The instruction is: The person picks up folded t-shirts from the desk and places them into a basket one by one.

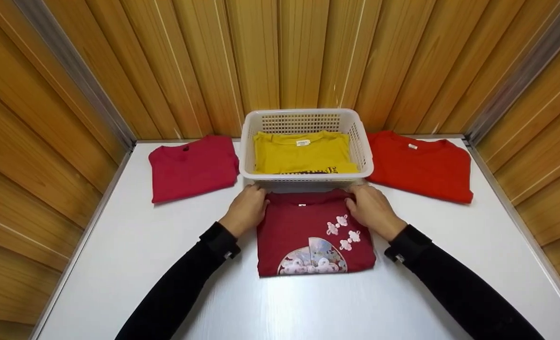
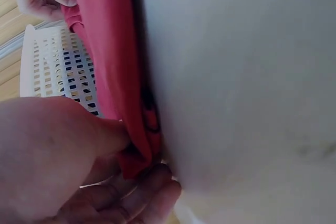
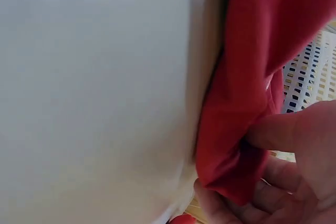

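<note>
A dark red folded shirt (image 1: 292,226) with pale flower decorations and a fan-shaped print lies on the table in front of the basket. My left hand (image 1: 248,208) pinches its upper left corner, thumb on top and fingers beneath, as the left wrist view shows with the cloth (image 2: 107,51) between them. At the upper right corner my right hand (image 1: 372,208) grips the same shirt; in the right wrist view the thumb presses the red fabric (image 3: 236,98) over curled fingers. Directly beyond both hands stands a white plastic basket (image 1: 306,177), with a folded yellow shirt (image 1: 303,153) inside.
Left of the basket lies a folded pink-red shirt (image 1: 192,170). A folded bright red shirt (image 1: 421,165) lies on the right, close against the basket's side. Wood-patterned panels (image 1: 299,56) wall in the white table (image 1: 119,283) at the back and both sides.
</note>
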`<state>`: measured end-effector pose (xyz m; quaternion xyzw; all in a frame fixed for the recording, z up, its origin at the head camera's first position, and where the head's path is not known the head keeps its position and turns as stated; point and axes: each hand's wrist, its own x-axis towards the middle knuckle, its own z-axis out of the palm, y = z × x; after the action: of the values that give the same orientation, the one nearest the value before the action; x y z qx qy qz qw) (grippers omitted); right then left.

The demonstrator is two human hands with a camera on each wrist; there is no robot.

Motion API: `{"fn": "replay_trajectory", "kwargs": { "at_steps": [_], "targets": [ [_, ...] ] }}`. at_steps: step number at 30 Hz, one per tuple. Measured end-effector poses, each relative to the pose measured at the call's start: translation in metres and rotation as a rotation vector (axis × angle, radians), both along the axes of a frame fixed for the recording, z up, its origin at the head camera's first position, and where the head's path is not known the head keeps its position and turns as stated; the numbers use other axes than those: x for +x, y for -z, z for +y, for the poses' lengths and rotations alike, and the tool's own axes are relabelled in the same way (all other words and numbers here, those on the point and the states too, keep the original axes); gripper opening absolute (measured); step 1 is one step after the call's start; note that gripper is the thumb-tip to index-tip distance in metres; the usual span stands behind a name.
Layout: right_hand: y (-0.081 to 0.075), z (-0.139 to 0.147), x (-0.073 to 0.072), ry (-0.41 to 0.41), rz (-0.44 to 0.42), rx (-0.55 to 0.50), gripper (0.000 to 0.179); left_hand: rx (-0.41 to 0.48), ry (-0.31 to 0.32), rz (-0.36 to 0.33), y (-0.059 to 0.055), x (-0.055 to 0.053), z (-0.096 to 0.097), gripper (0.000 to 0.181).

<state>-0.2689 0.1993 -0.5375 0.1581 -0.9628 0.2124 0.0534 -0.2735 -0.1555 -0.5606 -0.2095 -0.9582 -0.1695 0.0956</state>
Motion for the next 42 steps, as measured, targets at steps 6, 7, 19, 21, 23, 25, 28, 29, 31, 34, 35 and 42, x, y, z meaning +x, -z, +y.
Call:
{"fn": "replay_trajectory", "kwargs": {
  "at_steps": [6,7,19,21,23,25,28,29,31,34,35,42],
  "targets": [
    [-0.007,0.006,0.008,-0.061,0.047,-0.065,0.019,0.079,0.043,-0.011,-0.030,0.023,0.001,0.007],
    [-0.010,0.007,0.010,-0.079,0.067,-0.073,0.019,0.085,0.052,-0.002,-0.033,0.026,0.000,0.006],
    [-0.071,0.018,0.019,-0.101,0.010,-0.235,0.023,0.219,0.100,0.038,-0.091,0.033,-0.014,0.015],
    [-0.082,0.020,0.019,-0.102,-0.026,-0.266,0.022,0.243,0.098,0.041,-0.100,0.031,-0.016,0.011],
    [-0.091,0.021,0.018,-0.099,-0.046,-0.289,0.021,0.260,0.098,0.043,-0.108,0.031,-0.018,0.011],
    [-0.099,0.022,0.018,-0.102,-0.041,-0.306,0.021,0.278,0.103,0.037,-0.117,0.030,-0.019,0.010],
    [-0.111,0.024,0.017,-0.115,0.004,-0.326,0.021,0.312,0.119,0.044,-0.132,0.030,-0.022,0.012],
    [-0.116,0.024,0.017,-0.123,0.024,-0.332,0.022,0.321,0.123,0.050,-0.137,0.030,-0.023,0.015],
    [-0.125,0.024,0.018,-0.138,0.065,-0.347,0.024,0.339,0.133,0.075,-0.147,0.030,-0.025,0.020],
    [-0.139,0.025,0.021,-0.155,0.122,-0.360,0.026,0.352,0.142,0.119,-0.163,0.029,-0.028,0.021],
    [-0.143,0.025,0.022,-0.160,0.135,-0.364,0.026,0.355,0.144,0.133,-0.167,0.028,-0.029,0.020],
    [-0.164,0.024,0.022,-0.157,0.197,-0.375,0.026,0.393,0.146,0.177,-0.194,0.026,-0.031,0.021]
  ]
}}
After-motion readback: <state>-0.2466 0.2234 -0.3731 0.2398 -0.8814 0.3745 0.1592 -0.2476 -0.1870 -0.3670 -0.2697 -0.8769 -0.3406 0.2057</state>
